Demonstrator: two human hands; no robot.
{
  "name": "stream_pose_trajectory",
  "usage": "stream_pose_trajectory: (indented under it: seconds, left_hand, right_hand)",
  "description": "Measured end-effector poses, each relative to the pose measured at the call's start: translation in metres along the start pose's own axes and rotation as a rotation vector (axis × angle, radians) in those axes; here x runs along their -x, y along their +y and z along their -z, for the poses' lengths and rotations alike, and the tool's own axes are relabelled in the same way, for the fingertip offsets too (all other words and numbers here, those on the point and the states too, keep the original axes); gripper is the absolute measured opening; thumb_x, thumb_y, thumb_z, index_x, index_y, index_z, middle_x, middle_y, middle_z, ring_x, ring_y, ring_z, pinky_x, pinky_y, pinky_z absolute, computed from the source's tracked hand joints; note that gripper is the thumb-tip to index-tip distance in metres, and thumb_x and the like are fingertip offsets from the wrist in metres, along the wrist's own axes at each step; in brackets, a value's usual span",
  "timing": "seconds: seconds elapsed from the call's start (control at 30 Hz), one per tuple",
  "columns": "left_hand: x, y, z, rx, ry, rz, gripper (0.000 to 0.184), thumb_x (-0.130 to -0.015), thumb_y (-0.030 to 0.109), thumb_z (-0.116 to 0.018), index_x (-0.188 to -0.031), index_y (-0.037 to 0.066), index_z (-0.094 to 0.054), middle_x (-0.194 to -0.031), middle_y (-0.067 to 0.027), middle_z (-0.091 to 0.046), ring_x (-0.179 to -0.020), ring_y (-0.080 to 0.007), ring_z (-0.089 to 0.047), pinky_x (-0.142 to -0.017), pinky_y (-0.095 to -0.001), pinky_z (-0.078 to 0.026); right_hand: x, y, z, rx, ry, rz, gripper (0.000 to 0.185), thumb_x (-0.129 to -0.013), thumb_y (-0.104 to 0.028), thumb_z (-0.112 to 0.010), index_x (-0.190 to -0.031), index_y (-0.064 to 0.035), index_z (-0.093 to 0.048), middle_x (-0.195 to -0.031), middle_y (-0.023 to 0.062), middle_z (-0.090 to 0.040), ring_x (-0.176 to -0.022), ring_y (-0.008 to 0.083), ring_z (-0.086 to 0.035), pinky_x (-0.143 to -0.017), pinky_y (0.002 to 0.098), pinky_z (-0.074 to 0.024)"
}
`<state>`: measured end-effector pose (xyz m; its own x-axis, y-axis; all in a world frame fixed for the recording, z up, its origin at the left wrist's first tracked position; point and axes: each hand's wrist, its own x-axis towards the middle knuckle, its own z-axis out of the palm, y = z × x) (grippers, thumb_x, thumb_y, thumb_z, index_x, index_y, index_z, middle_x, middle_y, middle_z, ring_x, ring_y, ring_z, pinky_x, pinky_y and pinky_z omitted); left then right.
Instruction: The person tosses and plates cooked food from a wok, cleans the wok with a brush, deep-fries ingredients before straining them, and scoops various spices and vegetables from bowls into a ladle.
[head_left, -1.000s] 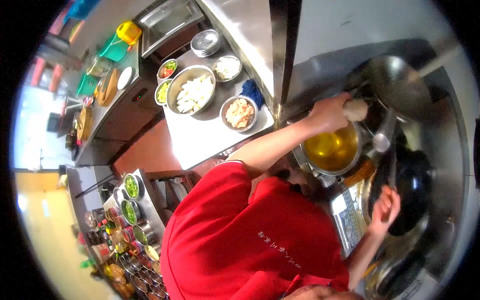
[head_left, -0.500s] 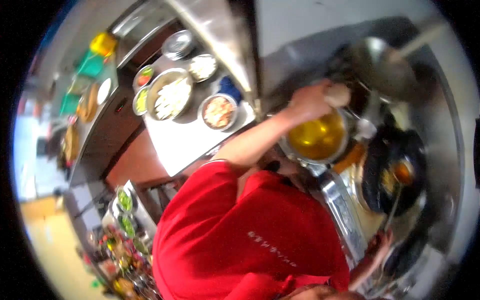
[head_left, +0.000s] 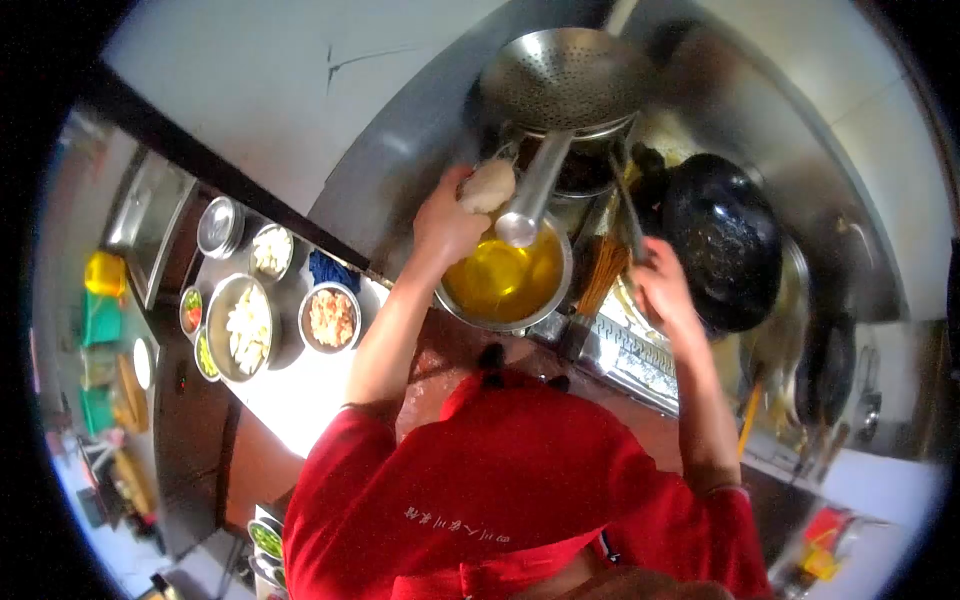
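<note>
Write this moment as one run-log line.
left hand: holds pale object | right hand: holds long handle | nearby: pot of yellow liquid

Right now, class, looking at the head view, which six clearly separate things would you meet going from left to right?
Yellow plastic container → white plate → metal bowl of white slices → metal bowl of diced pink meat → metal bowl of yellow oil → black wok.

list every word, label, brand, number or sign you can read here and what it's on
"四川人家川", in white across the front of the red shirt; the characters after these are too blurred to read surely.
Red and yellow item at lower right: any print is too blurred to read.
I can read no numbers or signs.
</note>
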<state>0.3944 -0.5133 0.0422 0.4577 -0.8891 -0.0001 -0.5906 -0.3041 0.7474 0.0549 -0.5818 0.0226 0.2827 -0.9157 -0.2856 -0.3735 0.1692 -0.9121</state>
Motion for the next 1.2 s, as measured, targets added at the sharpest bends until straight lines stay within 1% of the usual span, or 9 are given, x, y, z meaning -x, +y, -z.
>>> stream_pose_trajectory:
  seconds: [0.17,0.27,0.37,0.47,0.57,0.7,0.9,1.07,1.2]
  left_hand:
    - [-0.003,-0.012,-0.003,0.128,-0.003,0.059,0.075,-0.066,0.021,-0.078,-0.135,0.013,-0.051,-0.118,-0.0217,-0.066,-0.112,-0.0368,-0.062,-0.095,-0.0406,-0.048]
    - [0.004,-0.008,0.003,0.080,0.019,-0.042,0.081,-0.063,0.026,-0.083,-0.136,0.012,-0.050,-0.116,-0.0218,-0.066,-0.111,-0.0371,-0.063,-0.094,-0.0404,-0.048]
    - [0.006,-0.017,0.002,0.063,0.066,-0.161,0.082,-0.063,0.028,-0.085,-0.135,0.012,-0.050,-0.115,-0.0216,-0.066,-0.109,-0.0374,-0.063,-0.093,-0.0404,-0.049]
    - [-0.002,-0.044,-0.011,0.150,0.063,-0.247,0.081,-0.063,0.028,-0.085,-0.134,0.012,-0.050,-0.115,-0.0212,-0.067,-0.108,-0.0375,-0.064,-0.091,-0.0408,-0.049]
    - [-0.009,-0.047,-0.016,0.222,0.028,-0.223,0.079,-0.064,0.026,-0.084,-0.133,0.011,-0.050,-0.113,-0.0202,-0.067,-0.106,-0.0361,-0.064,-0.090,-0.0401,-0.050]
    - [-0.016,-0.054,-0.020,0.221,0.016,-0.295,0.073,-0.067,0.022,-0.081,-0.132,0.010,-0.050,-0.110,-0.0177,-0.067,-0.102,-0.0320,-0.064,-0.088,-0.0382,-0.050]
    - [-0.038,-0.063,-0.030,0.208,-0.005,-0.440,0.066,-0.071,0.016,-0.076,-0.131,0.007,-0.050,-0.106,-0.0141,-0.067,-0.097,-0.0257,-0.064,-0.086,-0.0354,-0.050]
    - [-0.049,-0.070,-0.039,0.089,0.057,-0.497,0.063,-0.073,0.013,-0.074,-0.130,0.006,-0.050,-0.105,-0.0122,-0.066,-0.095,-0.0225,-0.064,-0.085,-0.0338,-0.050]
    - [-0.053,-0.056,-0.035,0.141,-0.024,-0.207,0.065,-0.071,0.014,-0.076,-0.130,0.007,-0.050,-0.109,-0.0124,-0.065,-0.097,-0.0229,-0.063,-0.085,-0.0338,-0.049]
  right_hand:
    - [-0.069,0.004,-0.044,0.025,0.062,-0.152,0.058,-0.081,-0.002,-0.065,-0.135,-0.0011,-0.042,-0.076,0.0092,-0.061,-0.050,0.0151,-0.054,-0.041,0.0320,-0.0433]
    - [-0.069,-0.012,-0.055,-0.373,0.007,-0.326,0.038,-0.084,-0.003,-0.062,-0.120,0.0003,-0.050,-0.075,0.0093,-0.059,-0.051,0.0134,-0.054,-0.038,0.0289,-0.0422]
    - [-0.077,-0.011,-0.045,-0.717,-0.225,-0.370,0.014,-0.088,-0.003,-0.058,-0.100,-0.0030,-0.051,-0.074,0.0095,-0.057,-0.049,0.0107,-0.052,-0.036,0.0241,-0.0402]
    - [-0.066,0.000,-0.041,-1.059,-0.338,-0.440,0.012,-0.090,-0.003,-0.056,-0.087,-0.0066,-0.045,-0.072,0.0095,-0.056,-0.047,0.0093,-0.049,-0.035,0.0213,-0.0386]
    - [-0.027,-0.025,-0.041,-1.130,-0.231,-0.456,0.012,-0.091,-0.004,-0.055,-0.091,-0.0076,-0.043,-0.073,0.0101,-0.055,-0.048,0.0096,-0.048,-0.034,0.0202,-0.0374]
    - [0.001,-0.023,-0.021,-1.172,-0.290,-0.393,0.025,-0.089,-0.002,-0.056,-0.106,-0.0117,-0.040,-0.077,0.0129,-0.058,-0.050,0.0110,-0.048,-0.034,0.0227,-0.0361]
    - [0.071,-0.034,0.033,-1.252,-0.235,-0.257,0.028,-0.088,-0.006,-0.058,-0.114,-0.0076,-0.050,-0.078,0.0088,-0.056,-0.051,0.0087,-0.048,-0.035,0.0219,-0.0387]
    - [0.135,-0.022,0.081,-1.093,0.101,-0.167,0.046,-0.084,-0.009,-0.060,-0.127,-0.0034,-0.046,-0.080,0.0090,-0.057,-0.046,0.0070,-0.046,-0.032,0.0204,-0.0374]
    - [0.165,-0.009,0.109,-0.822,0.356,-0.197,0.046,-0.084,-0.008,-0.056,-0.128,-0.0022,-0.046,-0.078,0.0093,-0.060,-0.045,0.0093,-0.048,-0.034,0.0225,-0.0389]
